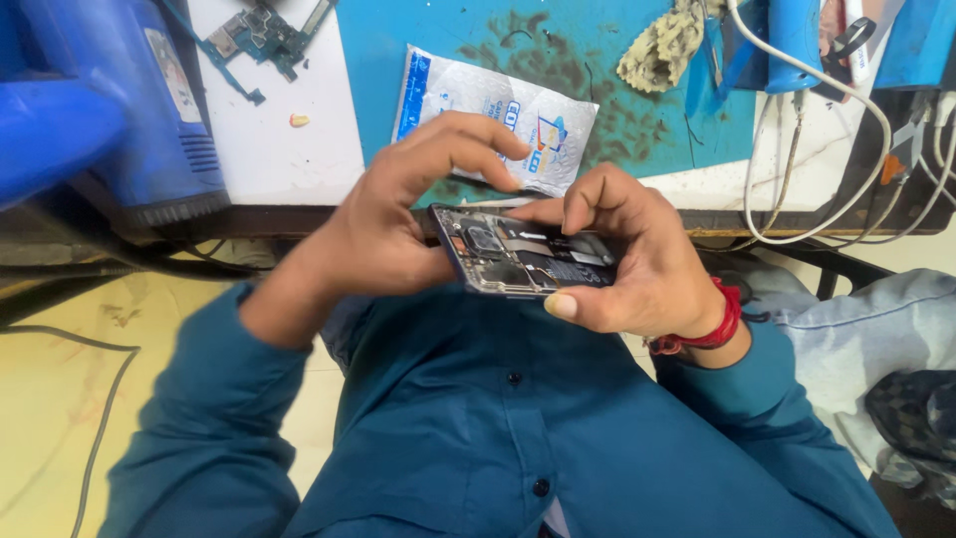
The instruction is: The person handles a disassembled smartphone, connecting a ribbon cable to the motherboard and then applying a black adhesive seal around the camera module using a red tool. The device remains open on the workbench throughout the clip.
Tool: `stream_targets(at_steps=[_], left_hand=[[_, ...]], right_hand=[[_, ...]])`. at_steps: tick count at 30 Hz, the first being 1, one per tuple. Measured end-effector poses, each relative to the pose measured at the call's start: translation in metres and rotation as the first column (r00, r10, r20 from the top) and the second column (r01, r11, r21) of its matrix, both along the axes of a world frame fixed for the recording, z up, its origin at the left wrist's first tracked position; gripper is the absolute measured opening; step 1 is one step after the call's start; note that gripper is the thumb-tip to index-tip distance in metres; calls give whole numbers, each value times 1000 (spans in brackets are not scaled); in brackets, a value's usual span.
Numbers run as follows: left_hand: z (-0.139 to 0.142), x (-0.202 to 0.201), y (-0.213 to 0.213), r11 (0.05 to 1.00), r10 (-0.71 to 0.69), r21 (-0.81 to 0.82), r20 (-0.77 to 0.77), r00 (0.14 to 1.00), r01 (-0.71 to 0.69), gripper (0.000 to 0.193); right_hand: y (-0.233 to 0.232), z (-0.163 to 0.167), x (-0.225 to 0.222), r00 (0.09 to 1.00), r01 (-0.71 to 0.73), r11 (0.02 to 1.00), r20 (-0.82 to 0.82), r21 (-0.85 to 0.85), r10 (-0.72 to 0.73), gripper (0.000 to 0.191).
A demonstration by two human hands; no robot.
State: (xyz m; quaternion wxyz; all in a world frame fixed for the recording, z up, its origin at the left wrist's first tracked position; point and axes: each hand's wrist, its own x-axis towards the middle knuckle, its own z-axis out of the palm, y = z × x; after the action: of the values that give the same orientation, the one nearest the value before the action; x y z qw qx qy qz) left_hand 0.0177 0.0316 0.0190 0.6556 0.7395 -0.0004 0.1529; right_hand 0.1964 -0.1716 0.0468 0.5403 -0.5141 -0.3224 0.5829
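Head view: the left hand (398,214) and right hand (632,264) both grip an opened phone (523,261) above the lap, near the tabletop (289,149) edge. Its back cover is already off, boards and cables exposed; the right fingertips (576,214) press inside.

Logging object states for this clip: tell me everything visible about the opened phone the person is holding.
The opened phone is a dark, slim slab with its back cover off, baring a camera module, a shielded board, flat ribbon cables and a black battery area. It is held level, lengthwise across the view, above the person's lap, just below the table edge. The left hand steadies its left end, fingers arched over it; the right hand cradles the right end, thumb under the near edge, fingertips pressing the internals.
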Motion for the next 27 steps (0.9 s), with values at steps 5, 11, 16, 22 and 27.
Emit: stream_targets(at_steps=[5,11,16,22,27], left_hand=[[-27,10,-32,771,-122,-609,151,981,189,40],[-30,10,-50,702,10,-700,197,980,134,24],[-26,6,-57,567,32,-820,-71,997,-76,31],[-23,6,-62,497,91,-846,-169,981,-192,30],[-14,7,-59,358,155,-908,-171,973,-217,16]], right_hand=[[-7,-18,-8,967,38,999,-255,22,-31,49],[-10,-41,-23,901,132,991,-413,-32,-133,43],[-2,-43,-34,812,142,984,-555,-109,-179,62],[6,-33,-36,789,102,988,-595,-119,-153,85],[8,-36,-32,813,22,998,-580,-60,-52,94]])
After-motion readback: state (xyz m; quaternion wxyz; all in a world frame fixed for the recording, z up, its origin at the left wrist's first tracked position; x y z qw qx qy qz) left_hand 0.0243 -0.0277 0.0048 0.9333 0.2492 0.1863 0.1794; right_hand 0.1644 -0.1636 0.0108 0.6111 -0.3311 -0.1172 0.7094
